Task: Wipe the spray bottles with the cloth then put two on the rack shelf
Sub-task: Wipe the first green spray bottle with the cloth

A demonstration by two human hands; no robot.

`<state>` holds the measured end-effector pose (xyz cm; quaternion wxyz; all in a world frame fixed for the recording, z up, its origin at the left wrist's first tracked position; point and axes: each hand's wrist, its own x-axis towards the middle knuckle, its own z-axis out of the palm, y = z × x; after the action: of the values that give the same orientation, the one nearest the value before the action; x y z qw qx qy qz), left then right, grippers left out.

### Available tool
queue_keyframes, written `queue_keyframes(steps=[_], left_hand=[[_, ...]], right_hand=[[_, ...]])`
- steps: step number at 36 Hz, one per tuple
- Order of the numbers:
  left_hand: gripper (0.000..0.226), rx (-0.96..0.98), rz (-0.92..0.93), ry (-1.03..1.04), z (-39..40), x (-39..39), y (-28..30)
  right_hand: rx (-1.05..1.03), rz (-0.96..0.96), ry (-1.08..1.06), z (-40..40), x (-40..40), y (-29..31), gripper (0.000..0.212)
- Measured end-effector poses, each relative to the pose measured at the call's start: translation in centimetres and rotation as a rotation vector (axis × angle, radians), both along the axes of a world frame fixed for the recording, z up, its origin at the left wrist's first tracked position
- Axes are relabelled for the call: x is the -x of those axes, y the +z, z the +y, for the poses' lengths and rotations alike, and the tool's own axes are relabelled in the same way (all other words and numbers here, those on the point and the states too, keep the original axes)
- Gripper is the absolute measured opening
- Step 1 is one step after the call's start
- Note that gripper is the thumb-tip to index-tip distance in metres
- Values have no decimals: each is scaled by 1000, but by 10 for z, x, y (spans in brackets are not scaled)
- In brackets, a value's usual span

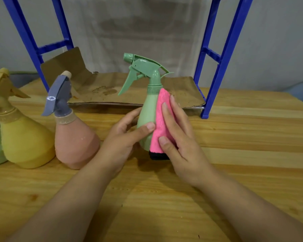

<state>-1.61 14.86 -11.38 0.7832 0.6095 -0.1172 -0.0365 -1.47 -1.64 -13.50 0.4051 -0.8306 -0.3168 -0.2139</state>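
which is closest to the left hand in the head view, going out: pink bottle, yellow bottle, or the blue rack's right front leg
1. Pink bottle: just left of the left hand, almost beside the wrist.
2. Yellow bottle: farther left, beyond the pink one.
3. Blue rack's right front leg: right of and behind the hand, though not by a wide margin over the yellow bottle.
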Motion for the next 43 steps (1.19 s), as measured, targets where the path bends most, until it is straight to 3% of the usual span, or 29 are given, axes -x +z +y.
queue_keyframes(steps=[5,10,13,22,26,35,43], left_hand=[[57,-1,21,1,-1,3,4],[49,-7,1,-37,-2,12,9],[52,-20,-9,-22,-5,13,9],[46,-86,-10,-3,-6,15,12],[51,-28,23,-6,-4,15,10],[38,115,87,-15,-3,14,11],[56,10,5,-81,-9,11,8]], right_hand=[[-60,-2,45,-2,0,7,59],[-402,254,214,-6,0,13,63],[-453,298,204,-2,3,12,68],[-282,189,78,6,7,10,62],[-177,95,58,3,6,11,61],[-161,118,188,-10,4,11,57],[48,-62,69,-5,5,11,61]])
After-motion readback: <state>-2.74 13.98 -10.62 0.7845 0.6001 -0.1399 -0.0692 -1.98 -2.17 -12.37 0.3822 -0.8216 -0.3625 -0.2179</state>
